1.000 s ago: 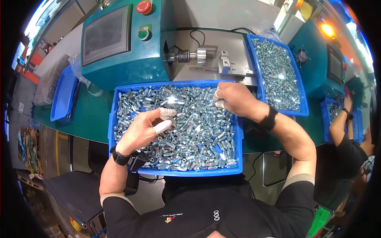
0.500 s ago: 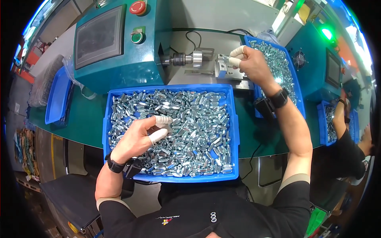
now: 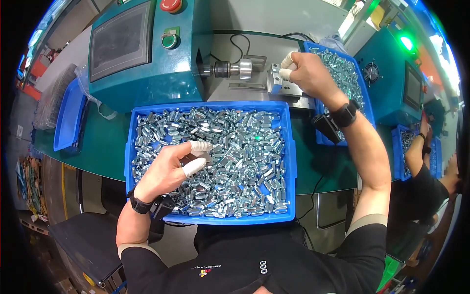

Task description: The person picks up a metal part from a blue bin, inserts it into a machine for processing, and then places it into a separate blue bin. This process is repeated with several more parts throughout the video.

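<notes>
Over the blue tray (image 3: 210,220) of small shiny metal fittings (image 3: 235,166), my left hand (image 3: 169,169) hangs with curled fingers. White finger covers wrap its fingertips, and a metal fitting (image 3: 216,146) shows at the tips. My right hand (image 3: 311,73), also in white finger covers, bends its thumb and fingers together at the metal clamping block (image 3: 278,84). What lies between those fingertips is hidden. Left of the block, a round metal spindle head (image 3: 245,69) sticks out of the green machine (image 3: 147,85), with a gap between the two.
A second blue tray of fittings (image 3: 370,115) stands beyond my right forearm. An empty-looking blue tray (image 3: 68,115) leans at the far left. Another green machine (image 3: 387,88) is at the right, near a co-worker's arm (image 3: 416,149). A red stop button (image 3: 170,5) tops the machine.
My right hand has shifted slightly left and turned at the block, its fingertips now closer against it. My left hand has barely moved. The co-worker's arm has shifted a little.
</notes>
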A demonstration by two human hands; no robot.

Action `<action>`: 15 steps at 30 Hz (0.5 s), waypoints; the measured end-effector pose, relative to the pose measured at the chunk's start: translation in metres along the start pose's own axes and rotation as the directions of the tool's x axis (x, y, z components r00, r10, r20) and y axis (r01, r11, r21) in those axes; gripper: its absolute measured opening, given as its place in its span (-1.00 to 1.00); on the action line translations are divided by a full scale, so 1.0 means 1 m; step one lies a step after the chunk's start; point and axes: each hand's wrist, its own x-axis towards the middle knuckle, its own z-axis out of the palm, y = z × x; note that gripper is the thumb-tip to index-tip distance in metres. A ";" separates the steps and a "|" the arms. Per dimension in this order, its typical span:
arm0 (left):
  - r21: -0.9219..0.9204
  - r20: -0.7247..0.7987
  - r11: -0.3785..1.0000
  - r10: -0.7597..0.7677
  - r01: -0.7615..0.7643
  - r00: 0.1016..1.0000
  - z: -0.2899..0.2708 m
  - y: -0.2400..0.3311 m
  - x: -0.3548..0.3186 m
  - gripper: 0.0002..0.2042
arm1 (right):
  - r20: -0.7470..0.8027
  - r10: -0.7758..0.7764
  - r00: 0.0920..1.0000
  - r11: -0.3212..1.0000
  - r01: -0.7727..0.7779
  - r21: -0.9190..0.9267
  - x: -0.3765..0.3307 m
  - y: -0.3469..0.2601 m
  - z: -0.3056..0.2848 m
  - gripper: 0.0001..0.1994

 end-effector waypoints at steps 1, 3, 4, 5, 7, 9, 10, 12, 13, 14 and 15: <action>-0.005 -0.004 1.000 -0.004 0.004 1.000 0.000 0.000 0.000 -0.65 | 0.021 -0.027 0.999 0.996 0.029 -0.088 0.003 -0.002 -0.002 -0.77; -0.008 0.000 1.000 -0.006 0.006 1.000 0.000 0.001 0.001 -0.65 | 0.063 -0.070 0.996 0.961 0.085 -0.264 0.006 -0.008 -0.006 -0.75; -0.004 0.001 1.000 -0.007 0.007 1.000 0.000 0.002 0.001 -0.65 | 0.062 -0.067 0.996 0.961 0.081 -0.265 0.008 -0.009 -0.006 -0.75; 0.000 0.003 1.000 -0.008 0.008 1.000 0.000 0.004 0.001 -0.65 | 0.075 -0.070 0.995 0.957 0.088 -0.276 0.010 -0.010 -0.007 -0.74; 0.003 0.001 1.000 -0.010 0.010 1.000 0.000 0.004 0.001 -0.65 | 0.104 -0.083 0.991 0.949 0.110 -0.295 0.013 -0.011 -0.006 -0.71; -0.006 -0.005 1.000 -0.006 0.006 1.000 0.000 0.003 0.000 -0.65 | 0.102 -0.062 0.993 0.961 0.087 -0.264 0.007 -0.012 -0.007 -0.72; -0.011 -0.009 1.000 -0.003 0.003 1.000 -0.001 0.003 -0.001 -0.65 | 0.098 -0.037 0.995 0.971 0.059 -0.233 0.002 -0.013 -0.008 -0.72; -0.007 -0.012 1.000 0.006 -0.006 1.000 -0.002 0.003 -0.002 -0.65 | 0.100 -0.017 0.995 0.978 0.038 -0.203 -0.009 -0.016 -0.006 -0.72; 0.001 -0.011 1.000 0.015 -0.015 1.000 -0.002 0.004 -0.003 -0.65 | 0.061 -0.023 0.998 0.990 0.031 -0.135 -0.016 -0.017 -0.003 -0.72; 0.008 -0.004 1.000 0.027 -0.027 1.000 -0.002 0.004 -0.003 -0.65 | 0.020 -0.020 1.000 0.997 0.022 -0.068 -0.024 -0.017 -0.001 -0.71; 0.006 -0.003 1.000 0.027 -0.027 1.000 -0.001 0.004 -0.003 -0.65 | -0.021 -0.015 1.000 1.000 0.015 0.001 -0.028 -0.015 0.002 -0.71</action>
